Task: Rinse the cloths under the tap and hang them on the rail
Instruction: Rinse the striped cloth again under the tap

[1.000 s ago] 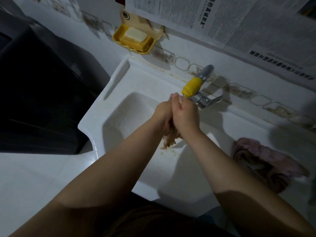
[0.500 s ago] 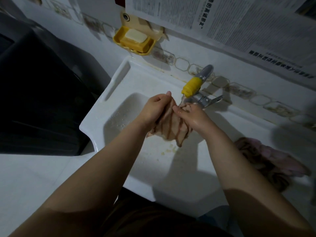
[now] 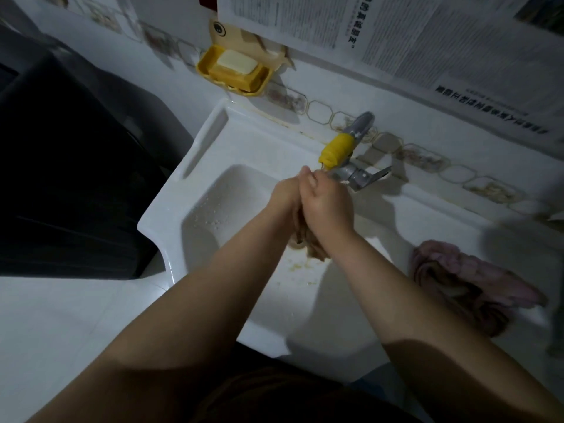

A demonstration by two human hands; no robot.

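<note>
At the centre of the frame, the left hand (image 3: 285,198) and right hand (image 3: 328,206) press together, both clenched around a brownish cloth (image 3: 312,244) just below the tap (image 3: 338,151), over the sink (image 3: 213,141). A pink cloth (image 3: 476,276) lies at right.

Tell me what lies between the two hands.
In the head view, a bunched brownish cloth is squeezed between the left hand and right hand, over the sink.
</note>
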